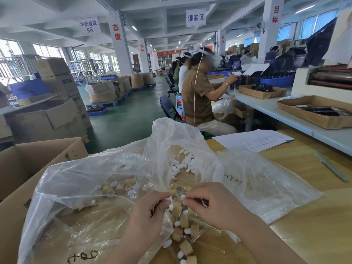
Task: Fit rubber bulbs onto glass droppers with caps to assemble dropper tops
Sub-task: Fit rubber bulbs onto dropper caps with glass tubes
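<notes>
Pinching a bulb (169,199), left hand (150,213) meets right hand (210,205), whose curled fingers pinch a dropper (178,200), mostly hidden.

My bare forearms enter from the lower edge and converge, left hand (150,208) and right hand (209,204) knuckles-up and nearly touching, the left thumb and forefinger pinching a white rubber bulb (170,199), the right fingers curled, pinching a glass dropper (178,200).
</notes>
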The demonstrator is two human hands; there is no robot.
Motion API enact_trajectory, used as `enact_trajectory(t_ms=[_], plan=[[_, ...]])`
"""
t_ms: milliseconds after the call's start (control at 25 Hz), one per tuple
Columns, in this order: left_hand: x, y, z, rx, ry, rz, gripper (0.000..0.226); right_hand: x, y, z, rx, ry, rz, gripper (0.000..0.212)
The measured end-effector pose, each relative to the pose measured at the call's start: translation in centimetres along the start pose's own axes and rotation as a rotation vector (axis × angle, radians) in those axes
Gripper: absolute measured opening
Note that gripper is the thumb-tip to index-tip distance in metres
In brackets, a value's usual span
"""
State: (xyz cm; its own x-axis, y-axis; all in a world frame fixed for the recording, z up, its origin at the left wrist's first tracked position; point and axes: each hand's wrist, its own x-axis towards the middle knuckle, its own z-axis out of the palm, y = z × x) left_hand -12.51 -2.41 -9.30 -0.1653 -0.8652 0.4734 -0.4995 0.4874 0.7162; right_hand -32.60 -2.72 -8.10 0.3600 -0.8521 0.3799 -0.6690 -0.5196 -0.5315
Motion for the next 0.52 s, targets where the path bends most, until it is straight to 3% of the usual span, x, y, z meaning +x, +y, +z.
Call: enact_trajectory(t_ms=[240,520], plan=[[0.07,0.16,-0.4,-0.017,-0.03,-0.051,0.039,-0.18,-0.16,0.47,-0.107,0.064,-0.072,0.041],[0.06,0.33,-0.99,-0.035,-0.09,-0.102,0.031,-0.32,-0.68,0.76,-0.236,0.151,-0.179,0.03]])
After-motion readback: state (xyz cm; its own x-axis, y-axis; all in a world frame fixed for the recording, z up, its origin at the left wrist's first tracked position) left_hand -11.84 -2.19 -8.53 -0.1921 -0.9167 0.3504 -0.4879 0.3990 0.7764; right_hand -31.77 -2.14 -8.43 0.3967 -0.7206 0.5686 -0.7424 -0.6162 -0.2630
